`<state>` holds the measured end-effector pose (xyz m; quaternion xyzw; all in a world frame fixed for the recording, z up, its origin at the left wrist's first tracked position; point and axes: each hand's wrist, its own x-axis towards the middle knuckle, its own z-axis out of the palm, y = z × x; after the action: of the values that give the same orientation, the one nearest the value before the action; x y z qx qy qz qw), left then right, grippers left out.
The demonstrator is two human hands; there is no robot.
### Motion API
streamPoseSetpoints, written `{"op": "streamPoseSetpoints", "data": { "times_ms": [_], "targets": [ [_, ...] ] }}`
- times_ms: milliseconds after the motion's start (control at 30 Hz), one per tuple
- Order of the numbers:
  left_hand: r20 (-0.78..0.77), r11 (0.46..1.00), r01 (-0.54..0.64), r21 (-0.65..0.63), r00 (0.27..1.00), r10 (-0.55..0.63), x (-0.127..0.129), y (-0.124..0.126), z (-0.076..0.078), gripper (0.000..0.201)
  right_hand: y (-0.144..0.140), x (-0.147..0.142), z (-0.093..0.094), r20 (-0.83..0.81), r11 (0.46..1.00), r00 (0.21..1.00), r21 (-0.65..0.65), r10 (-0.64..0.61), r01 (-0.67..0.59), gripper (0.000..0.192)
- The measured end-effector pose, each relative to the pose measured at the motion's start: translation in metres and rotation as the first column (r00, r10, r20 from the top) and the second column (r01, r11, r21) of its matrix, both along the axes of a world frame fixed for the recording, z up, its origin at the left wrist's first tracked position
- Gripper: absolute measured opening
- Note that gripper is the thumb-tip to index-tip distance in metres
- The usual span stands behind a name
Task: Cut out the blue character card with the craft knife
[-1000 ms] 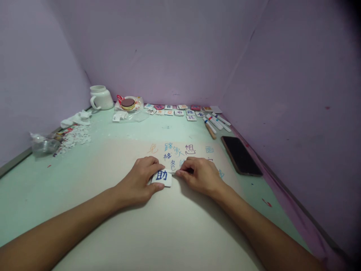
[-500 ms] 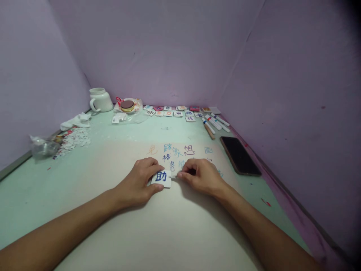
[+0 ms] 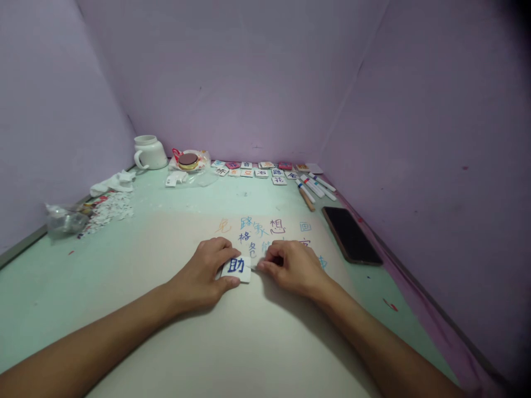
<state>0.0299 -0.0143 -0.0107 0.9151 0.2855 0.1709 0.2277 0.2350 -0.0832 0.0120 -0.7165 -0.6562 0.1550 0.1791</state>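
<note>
- Since the frame a second back: both hands and the card sit slightly lower in view and the far row of tiles has slid down too, so most of the shift reads as head motion. Grip on the card unchanged; right fingertips remain at its right edge.
- Left hand: fingers curled over the white card, thumb under its near edge, index along the far edge. Card pinched, lying flat or nearly flat on the sheet.
- Card bears one dark blue character, facing up.
- Right hand: fingers closed to a pinch at the card's right edge. Whether they grip the card's corner or some small thing beside it, cannot tell.
- Location: card rests on the pale paper sheet spread over the green tabletop, just below the handwritten characters.
- Progress, judged: about nine characters already inked on the sheet in blue and orange; most of the sheet is bare. More cards lie in a row at the far wall.
- Pens lie unused, right of that row.
- Nearby: phone face up at right; white mug; paper scraps and a plastic bag at left.
</note>
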Motion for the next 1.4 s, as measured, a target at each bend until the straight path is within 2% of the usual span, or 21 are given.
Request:
{"op": "streamPoseSetpoints", "data": {
  "times_ms": [167,367,633,833,900,1033,1200,1400],
  "targets": [
    [-0.004,1.0,0.005,0.012,1.0,-0.005,-0.001,0.0,0.001,0.03,-0.005,0.002,0.001,-0.093,0.997,0.994,-0.056,0.054,-0.059,0.008],
    [-0.013,1.0,0.006,-0.018,1.0,-0.006,0.0,-0.001,0.004,0.031,0.0,0.0,-0.004,-0.05,0.995,0.995,0.054,-0.082,0.085,0.011],
    [0.014,1.0,-0.003,0.0,1.0,0.003,0.001,0.0,0.001,0.03,-0.002,-0.004,-0.002,0.022,1.0,1.0,0.02,-0.003,0.003,0.01],
    [0.026,1.0,0.009,0.007,1.0,-0.009,-0.001,0.0,-0.002,0.03,-0.008,0.001,0.003,-0.061,0.99,0.989,-0.033,0.137,-0.139,0.006],
    [0.021,1.0,0.014,0.008,1.0,-0.014,-0.001,0.0,-0.002,0.03,-0.008,0.001,0.003,-0.077,0.995,0.992,0.0,0.098,-0.098,0.006],
    [0.013,1.0,0.014,-0.005,1.0,-0.013,0.0,0.0,-0.001,0.031,-0.005,-0.002,-0.003,0.001,0.995,0.999,0.09,-0.034,0.034,0.011],
    [0.021,1.0,-0.008,-0.023,1.0,0.009,0.001,-0.001,0.0,0.031,-0.004,-0.006,-0.01,0.091,0.995,0.996,0.102,0.007,-0.016,0.015],
    [-0.012,0.999,-0.022,-0.049,1.0,0.021,0.002,-0.002,0.007,0.032,-0.006,-0.004,-0.006,0.109,0.994,0.992,0.08,0.062,-0.071,0.012]
  ]
}}
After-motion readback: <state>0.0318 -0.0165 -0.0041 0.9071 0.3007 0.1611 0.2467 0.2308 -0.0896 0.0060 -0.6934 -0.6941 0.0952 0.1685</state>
